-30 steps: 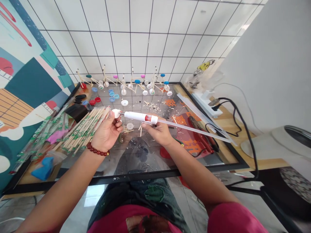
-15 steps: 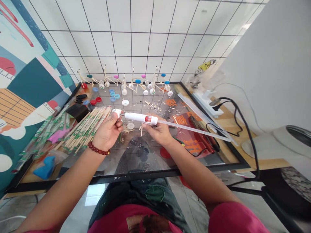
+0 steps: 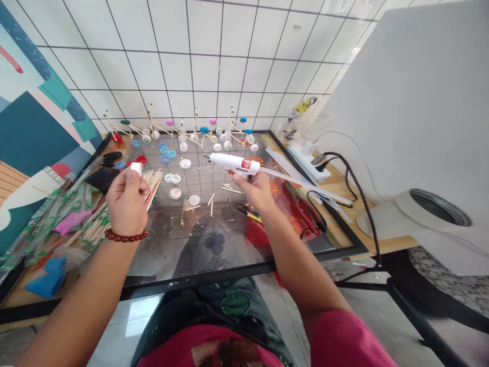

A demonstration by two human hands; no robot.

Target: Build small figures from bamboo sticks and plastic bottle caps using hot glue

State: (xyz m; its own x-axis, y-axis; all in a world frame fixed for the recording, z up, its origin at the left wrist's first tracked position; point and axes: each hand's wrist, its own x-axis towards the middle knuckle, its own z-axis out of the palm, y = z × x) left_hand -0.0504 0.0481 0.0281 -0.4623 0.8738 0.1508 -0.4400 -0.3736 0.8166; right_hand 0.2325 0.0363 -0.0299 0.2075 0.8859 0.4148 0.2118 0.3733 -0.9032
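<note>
Between thumb and fingers, my left hand (image 3: 128,196) pinches a white bottle cap (image 3: 136,168), held up near the bundle of wooden sticks (image 3: 154,186). My right hand (image 3: 254,189) grips a white hot glue gun (image 3: 229,162), its nozzle pointing left and a long glue stick (image 3: 298,178) trailing from its rear. The gun's tip is well apart from the cap. Below and between the hands, several white caps (image 3: 194,200) and short cut sticks (image 3: 212,201) lie on the glass tabletop.
Along the wall stand several small stick-and-cap models (image 3: 204,130). Blue caps (image 3: 164,151) sit in front of them. At left are wrapped chopsticks (image 3: 42,216) and a blue piece (image 3: 48,278). Red-handled pliers (image 3: 301,206), spare glue sticks (image 3: 282,160) and a power strip (image 3: 311,163) occupy the right.
My left hand has drawn the cap away from the glue gun's nozzle, to the left. The gun has shifted up in view, its nozzle now free of the cap. The camera view has also shifted.
</note>
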